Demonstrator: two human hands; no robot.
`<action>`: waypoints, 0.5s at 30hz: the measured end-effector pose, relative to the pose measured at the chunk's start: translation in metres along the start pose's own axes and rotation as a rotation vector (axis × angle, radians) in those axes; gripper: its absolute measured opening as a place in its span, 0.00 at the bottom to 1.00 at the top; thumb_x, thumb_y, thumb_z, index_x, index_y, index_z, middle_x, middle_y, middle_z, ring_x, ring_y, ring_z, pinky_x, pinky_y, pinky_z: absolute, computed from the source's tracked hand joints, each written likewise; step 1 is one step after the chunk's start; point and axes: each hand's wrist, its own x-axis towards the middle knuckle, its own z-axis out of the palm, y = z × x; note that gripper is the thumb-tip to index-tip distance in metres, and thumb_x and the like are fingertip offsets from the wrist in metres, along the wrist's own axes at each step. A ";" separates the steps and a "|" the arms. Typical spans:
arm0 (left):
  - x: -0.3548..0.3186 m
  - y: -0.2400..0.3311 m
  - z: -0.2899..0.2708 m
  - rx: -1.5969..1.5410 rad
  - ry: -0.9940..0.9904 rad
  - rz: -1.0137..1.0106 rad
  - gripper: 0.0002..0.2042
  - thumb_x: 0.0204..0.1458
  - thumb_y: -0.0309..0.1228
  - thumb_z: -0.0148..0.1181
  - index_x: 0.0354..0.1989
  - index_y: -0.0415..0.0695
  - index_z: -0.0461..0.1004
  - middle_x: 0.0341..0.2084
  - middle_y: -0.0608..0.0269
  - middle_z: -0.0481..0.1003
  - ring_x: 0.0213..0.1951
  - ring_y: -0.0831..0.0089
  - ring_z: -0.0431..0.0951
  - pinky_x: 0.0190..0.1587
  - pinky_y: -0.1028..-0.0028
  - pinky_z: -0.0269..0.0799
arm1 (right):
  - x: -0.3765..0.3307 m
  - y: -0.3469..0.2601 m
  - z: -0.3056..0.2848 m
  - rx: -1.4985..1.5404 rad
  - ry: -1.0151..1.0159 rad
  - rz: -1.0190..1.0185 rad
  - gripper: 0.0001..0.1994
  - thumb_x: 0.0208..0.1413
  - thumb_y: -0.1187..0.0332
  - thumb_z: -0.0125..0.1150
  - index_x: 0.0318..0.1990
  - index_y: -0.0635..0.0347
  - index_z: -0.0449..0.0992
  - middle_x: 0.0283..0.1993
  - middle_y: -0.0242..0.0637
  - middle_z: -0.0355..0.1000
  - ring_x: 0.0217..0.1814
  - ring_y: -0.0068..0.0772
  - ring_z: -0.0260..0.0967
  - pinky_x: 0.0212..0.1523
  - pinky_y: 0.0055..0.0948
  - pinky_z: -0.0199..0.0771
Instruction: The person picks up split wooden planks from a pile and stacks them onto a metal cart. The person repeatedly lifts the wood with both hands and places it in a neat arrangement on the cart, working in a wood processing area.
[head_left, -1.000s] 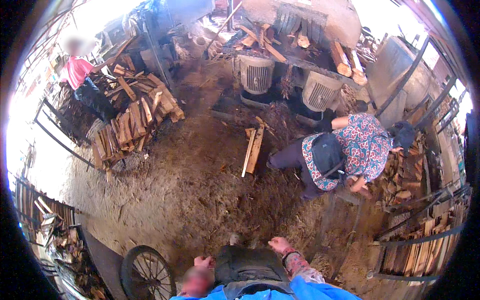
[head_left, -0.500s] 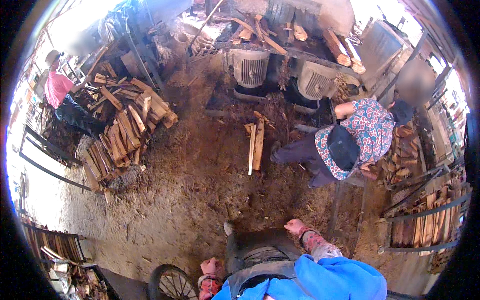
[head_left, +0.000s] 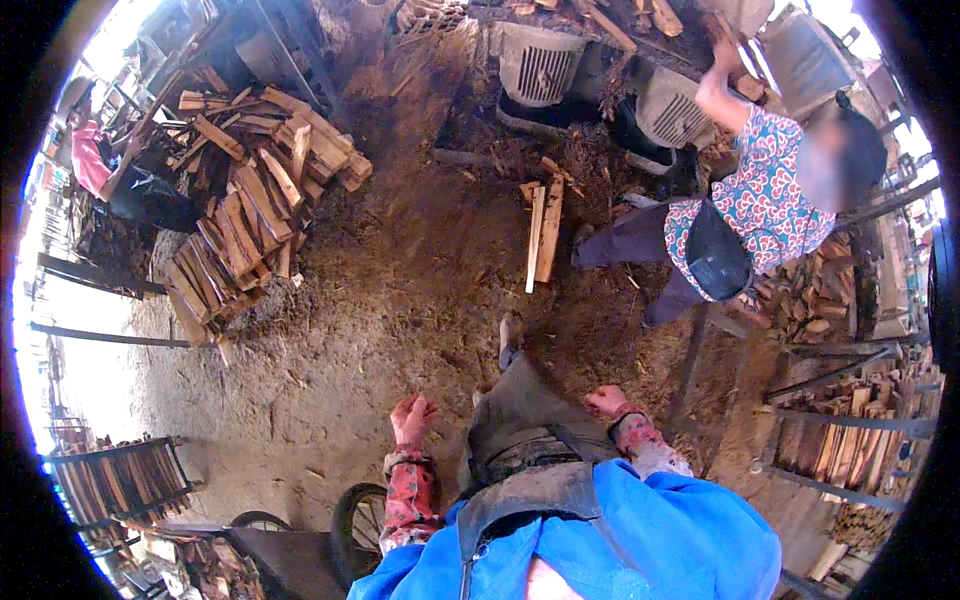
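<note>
My left hand (head_left: 412, 418) is held out in front of my body on the left, its fingers curled in with nothing seen in them. On the other side my right hand (head_left: 606, 401) hangs beside my thigh, loosely closed and empty as far as it shows. Neither hand touches any object. A boot (head_left: 510, 335) of mine is planted forward on the dirt floor. Ahead of it lie a long pale wood strip (head_left: 536, 240) and a broader plank (head_left: 550, 228), side by side.
A large heap of split firewood (head_left: 245, 235) lies at the left, with a person in pink (head_left: 90, 160) behind it. A co-worker in a patterned shirt (head_left: 760, 190) stands at the right by grated furnace openings (head_left: 542, 72). Wood racks (head_left: 850, 440) and a cart wheel (head_left: 360, 530) flank me.
I have stepped forward, and the floor wood and furnaces sit higher in view. My left hand has swung forward. The co-worker at the right has raised an arm toward a log on the furnace ledge.
</note>
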 end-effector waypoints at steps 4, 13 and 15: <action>0.006 0.016 0.019 0.145 -0.056 0.010 0.14 0.55 0.31 0.57 0.43 0.31 0.71 0.32 0.53 0.78 0.30 0.67 0.79 0.32 0.70 0.79 | 0.041 0.026 0.005 -0.212 0.011 -0.128 0.19 0.49 0.52 0.62 0.31 0.64 0.78 0.26 0.38 0.74 0.23 0.29 0.70 0.23 0.32 0.70; 0.044 0.067 0.098 0.179 0.017 -0.066 0.11 0.52 0.28 0.57 0.37 0.29 0.73 0.28 0.52 0.78 0.30 0.66 0.81 0.33 0.71 0.79 | 0.100 -0.098 -0.073 0.014 -0.088 -0.046 0.15 0.52 0.55 0.62 0.32 0.61 0.78 0.25 0.34 0.74 0.25 0.27 0.70 0.26 0.31 0.70; 0.047 0.097 0.126 0.186 0.013 -0.067 0.11 0.52 0.27 0.56 0.37 0.29 0.73 0.28 0.51 0.78 0.29 0.65 0.81 0.33 0.70 0.79 | 0.128 -0.102 -0.098 -0.050 -0.074 -0.131 0.13 0.53 0.57 0.62 0.33 0.59 0.77 0.25 0.31 0.73 0.24 0.24 0.69 0.24 0.29 0.69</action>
